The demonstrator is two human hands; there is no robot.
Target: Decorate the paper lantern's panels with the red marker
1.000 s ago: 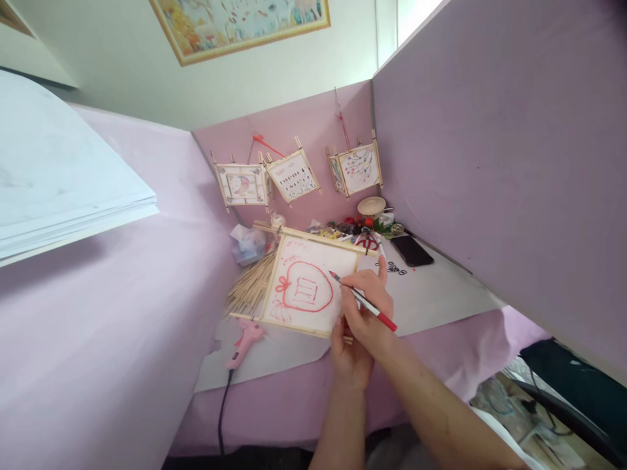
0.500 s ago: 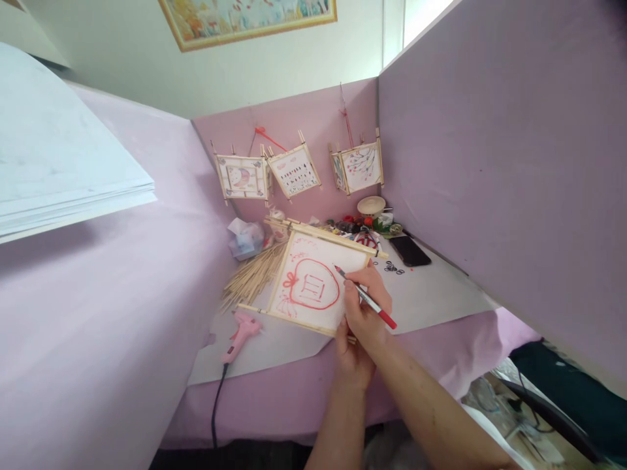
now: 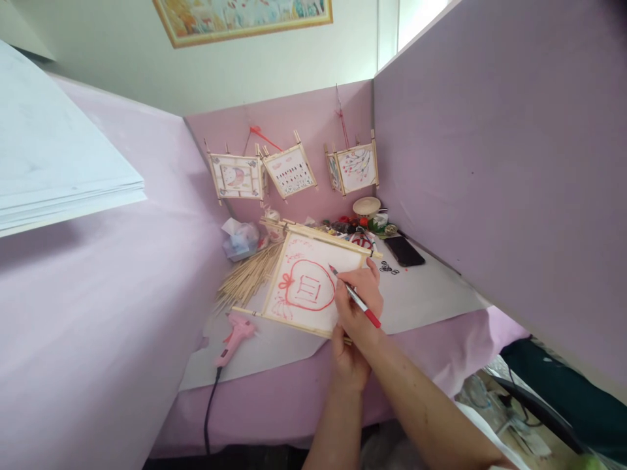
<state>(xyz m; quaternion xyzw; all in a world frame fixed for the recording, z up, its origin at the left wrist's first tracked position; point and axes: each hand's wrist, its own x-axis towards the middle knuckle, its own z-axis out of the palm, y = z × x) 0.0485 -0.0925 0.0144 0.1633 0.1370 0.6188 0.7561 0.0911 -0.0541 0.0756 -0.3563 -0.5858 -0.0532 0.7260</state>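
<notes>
A glue gun (image 3: 235,339) lay near left, with sticks (image 3: 251,277) beyond it and tissues (image 3: 242,244) farther back, while black rings (image 3: 389,268) lay just left of a phone (image 3: 404,250), a bowl (image 3: 366,207) sat behind, and lanterns (image 3: 360,168) hung far off below a painting (image 3: 245,19).

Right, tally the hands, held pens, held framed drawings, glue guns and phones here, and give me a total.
Hands: 2 (left hand, right hand)
Held pen: 1
Held framed drawing: 1
Pink glue gun: 1
Black phone: 1
Total: 6
</notes>
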